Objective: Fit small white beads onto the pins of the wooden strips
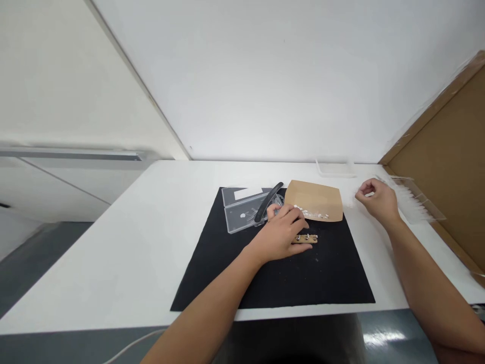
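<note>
Your left hand [282, 235] holds the strip [311, 240] at its near end, with the tray [314, 194] just beyond. Your right hand [379, 200] is pinched narrow; I cannot tell on what.

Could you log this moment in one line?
left hand: around brown strip; right hand: curled, right of black mat; white bits: on brown card

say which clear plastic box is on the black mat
The open, white-labelled case; the back tray and box beside the cardboard sit off the mat.
</note>
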A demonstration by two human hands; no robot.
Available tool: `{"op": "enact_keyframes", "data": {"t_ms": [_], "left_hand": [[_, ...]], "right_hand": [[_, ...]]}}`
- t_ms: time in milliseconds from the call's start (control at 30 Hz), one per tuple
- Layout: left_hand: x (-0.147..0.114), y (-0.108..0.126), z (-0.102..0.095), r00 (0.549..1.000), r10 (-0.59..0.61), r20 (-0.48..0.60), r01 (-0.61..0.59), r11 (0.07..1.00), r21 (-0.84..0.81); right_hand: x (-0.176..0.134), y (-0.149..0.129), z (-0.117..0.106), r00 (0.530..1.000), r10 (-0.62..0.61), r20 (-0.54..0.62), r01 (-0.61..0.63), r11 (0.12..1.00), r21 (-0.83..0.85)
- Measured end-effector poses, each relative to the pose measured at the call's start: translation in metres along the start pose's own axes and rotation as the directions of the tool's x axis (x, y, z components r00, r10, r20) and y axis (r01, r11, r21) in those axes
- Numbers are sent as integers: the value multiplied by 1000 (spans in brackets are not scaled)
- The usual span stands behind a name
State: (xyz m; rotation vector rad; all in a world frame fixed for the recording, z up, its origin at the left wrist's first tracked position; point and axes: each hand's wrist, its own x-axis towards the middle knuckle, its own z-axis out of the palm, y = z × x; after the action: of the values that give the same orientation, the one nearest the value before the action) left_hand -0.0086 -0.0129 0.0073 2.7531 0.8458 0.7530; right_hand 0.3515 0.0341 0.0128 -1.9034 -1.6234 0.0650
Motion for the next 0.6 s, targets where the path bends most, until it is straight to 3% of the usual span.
{"op": "enact_keyframes", "data": {"t_ms": [133,267,400,600], "left_hand": [[2,6,-1,994,-49,-96,44,998,-54],[4,13,4,977,-76,-200,56,993,-105],[6,18,7,949,-128,-287,70,976,-205],[8,17,6,922,-72,-381,-79,927,-365]], "right_hand": [[-21,-36,4,994,-38,-104,73,930,360],[-56,-77,11,967,-193,-164,253,698,670],[-89,-105,16,937,-330,-112,293,572,767],[-106,-112,26,902,-424,-77,302,495,815]]}}
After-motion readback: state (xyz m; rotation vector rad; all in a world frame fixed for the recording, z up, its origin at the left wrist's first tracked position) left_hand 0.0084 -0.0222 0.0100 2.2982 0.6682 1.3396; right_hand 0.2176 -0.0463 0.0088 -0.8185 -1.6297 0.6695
